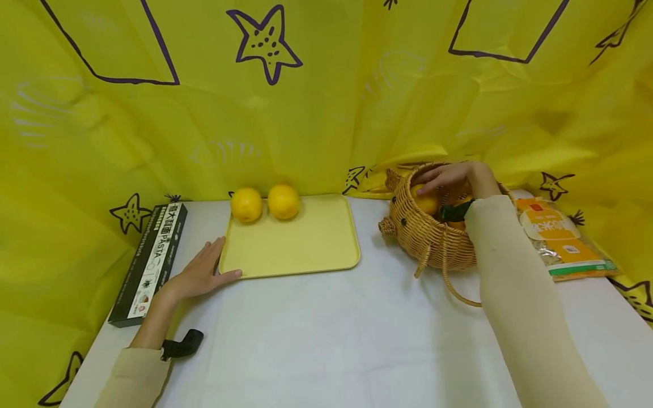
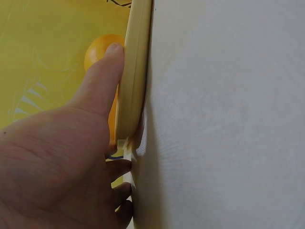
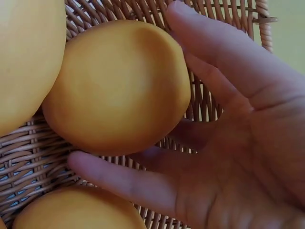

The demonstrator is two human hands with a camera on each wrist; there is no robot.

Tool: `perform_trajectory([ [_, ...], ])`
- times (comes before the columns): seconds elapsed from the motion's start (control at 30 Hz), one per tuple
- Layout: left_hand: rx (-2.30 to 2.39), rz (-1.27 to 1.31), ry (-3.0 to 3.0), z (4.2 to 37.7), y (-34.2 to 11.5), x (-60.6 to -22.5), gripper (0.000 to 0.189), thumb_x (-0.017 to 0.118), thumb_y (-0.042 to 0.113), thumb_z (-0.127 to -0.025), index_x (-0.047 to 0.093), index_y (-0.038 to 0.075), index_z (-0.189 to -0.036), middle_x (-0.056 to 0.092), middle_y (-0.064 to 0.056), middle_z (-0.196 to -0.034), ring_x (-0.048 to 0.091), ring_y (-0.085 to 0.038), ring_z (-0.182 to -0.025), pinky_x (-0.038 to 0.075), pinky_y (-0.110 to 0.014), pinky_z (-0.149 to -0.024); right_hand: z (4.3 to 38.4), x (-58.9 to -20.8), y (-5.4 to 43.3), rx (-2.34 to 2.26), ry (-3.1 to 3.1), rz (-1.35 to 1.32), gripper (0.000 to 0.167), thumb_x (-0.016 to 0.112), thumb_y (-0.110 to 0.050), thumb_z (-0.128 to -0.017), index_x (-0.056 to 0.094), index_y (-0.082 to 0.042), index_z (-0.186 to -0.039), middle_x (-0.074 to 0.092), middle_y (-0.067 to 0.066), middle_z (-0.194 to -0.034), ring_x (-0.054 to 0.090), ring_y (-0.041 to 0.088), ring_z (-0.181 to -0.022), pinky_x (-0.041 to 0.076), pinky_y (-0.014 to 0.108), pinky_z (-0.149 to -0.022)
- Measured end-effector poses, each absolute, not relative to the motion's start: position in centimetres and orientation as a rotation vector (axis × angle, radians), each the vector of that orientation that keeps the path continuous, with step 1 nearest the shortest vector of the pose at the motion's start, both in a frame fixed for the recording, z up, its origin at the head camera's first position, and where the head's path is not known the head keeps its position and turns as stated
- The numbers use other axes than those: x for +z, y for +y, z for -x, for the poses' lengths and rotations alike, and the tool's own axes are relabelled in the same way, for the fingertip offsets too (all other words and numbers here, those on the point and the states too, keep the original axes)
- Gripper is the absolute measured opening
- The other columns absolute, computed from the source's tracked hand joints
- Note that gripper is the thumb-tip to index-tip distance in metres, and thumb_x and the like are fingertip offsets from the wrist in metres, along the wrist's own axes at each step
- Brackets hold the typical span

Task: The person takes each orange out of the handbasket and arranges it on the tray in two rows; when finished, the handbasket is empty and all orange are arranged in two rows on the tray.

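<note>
Yellow cloth (image 1: 316, 130) with outlined starfish hangs behind a white table (image 1: 331, 340). Toward its right side stands a wicker basket (image 1: 433, 243) shaped like a pig, its mouth upward and its snout pointing left and a little toward the person. Inside it, the gripped orange (image 3: 116, 88) is nearly round, slightly broader one way, so it points nowhere clearly. Around it curve the thumb and fingers of the right hand (image 1: 451, 173), set wide apart on either side of the fruit; how firmly they squeeze, I cannot tell. Two more oranges show close by in the right wrist view, an upper one (image 3: 28, 52) overlapping its outline and a lower one (image 3: 78, 210) below the fingers.

Just right of the basket lies an orange packet (image 1: 553, 232), partly behind the sleeve (image 1: 515, 283). Left of the basket, a pale yellow tray (image 1: 301, 243) lies with its long axis running left to right, two oranges (image 1: 283, 202) side by side at its far left corner. The left hand (image 1: 201, 272) rests at the tray's near left corner, fingers extended, thumb along the near rim. Beyond that hand, a dark pasta box (image 1: 150, 266) lies lengthwise, slanting away from the person.
</note>
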State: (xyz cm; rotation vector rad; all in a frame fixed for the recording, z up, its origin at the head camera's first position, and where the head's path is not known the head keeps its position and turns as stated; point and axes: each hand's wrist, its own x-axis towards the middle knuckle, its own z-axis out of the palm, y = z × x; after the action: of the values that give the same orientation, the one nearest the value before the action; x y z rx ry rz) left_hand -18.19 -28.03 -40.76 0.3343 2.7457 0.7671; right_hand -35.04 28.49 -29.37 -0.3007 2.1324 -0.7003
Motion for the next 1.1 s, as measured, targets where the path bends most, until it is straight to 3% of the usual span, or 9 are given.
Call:
perform_trajectory([
  [0.2,0.759,-0.327,2.753,18.2,-27.9,-40.7,0.103,0.06,0.053,-0.089,0.002,-0.002,-0.155,0.003,-0.033,-0.159,0.0,-0.054,-0.145,0.007,-0.071,-0.114,35.1,-29.8,28.7,-0.753,2.138,0.272,0.072,0.054,-0.036,-0.099,0.018,-0.01,-0.156,0.003,0.02,-0.162,0.033,0.037,-0.134,0.051,0.03,-0.085],
  [0.4,0.771,-0.333,2.749,18.1,-27.8,-40.6,0.104,0.061,0.052,-0.089,0.002,-0.002,-0.154,0.003,-0.034,-0.158,0.0,-0.055,-0.145,0.007,-0.072,-0.113,35.2,-30.2,28.7,-0.795,2.122,0.235,0.064,0.053,-0.039,-0.099,0.029,-0.011,-0.151,0.034,0.018,-0.145,0.051,0.025,-0.11,0.052,0.031,-0.08],
  [0.53,0.791,-0.339,2.746,18.1,-27.8,-40.8,0.104,0.062,0.051,-0.089,0.002,-0.003,-0.154,0.003,-0.034,-0.158,0.0,-0.055,-0.145,0.007,-0.072,-0.113,35.3,-30.4,28.8,-0.8,2.159,0.268,0.056,0.051,-0.039,-0.1,0.038,-0.01,-0.147,0.042,0.017,-0.141,0.053,0.02,-0.106,0.052,0.031,-0.082],
  [0.63,0.795,-0.346,2.747,18.1,-27.8,-40.9,0.104,0.062,0.051,-0.089,0.003,-0.004,-0.154,0.003,-0.034,-0.158,0.0,-0.055,-0.145,0.007,-0.072,-0.113,35.3,-30.5,28.9,-0.847,2.157,0.273,0.053,0.047,-0.037,-0.102,0.04,-0.008,-0.146,0.043,0.016,-0.143,0.052,0.019,-0.106,0.051,0.03,-0.082],
  [0.8,0.78,-0.345,2.753,18.0,-27.9,-41.0,0.104,0.062,0.051,-0.089,0.003,-0.004,-0.154,0.003,-0.034,-0.158,0.0,-0.055,-0.145,0.007,-0.071,-0.114,35.2,-30.6,28.9,-0.896,2.082,0.224,0.058,0.039,-0.035,-0.105,0.026,-0.005,-0.152,0.047,0.015,-0.137,0.055,0.017,-0.103,0.053,0.031,-0.081],
  [1.1,0.793,-0.344,2.756,17.9,-27.8,-40.8,0.103,0.062,0.051,-0.089,0.003,-0.004,-0.154,0.004,-0.033,-0.159,0.0,-0.055,-0.145,0.007,-0.072,-0.113,35.4,-30.3,28.9,-0.797,2.112,0.301,0.065,0.043,-0.034,-0.104,0.019,0.002,-0.153,0.039,0.027,-0.145,0.058,0.016,-0.108,0.056,0.033,-0.088],
])
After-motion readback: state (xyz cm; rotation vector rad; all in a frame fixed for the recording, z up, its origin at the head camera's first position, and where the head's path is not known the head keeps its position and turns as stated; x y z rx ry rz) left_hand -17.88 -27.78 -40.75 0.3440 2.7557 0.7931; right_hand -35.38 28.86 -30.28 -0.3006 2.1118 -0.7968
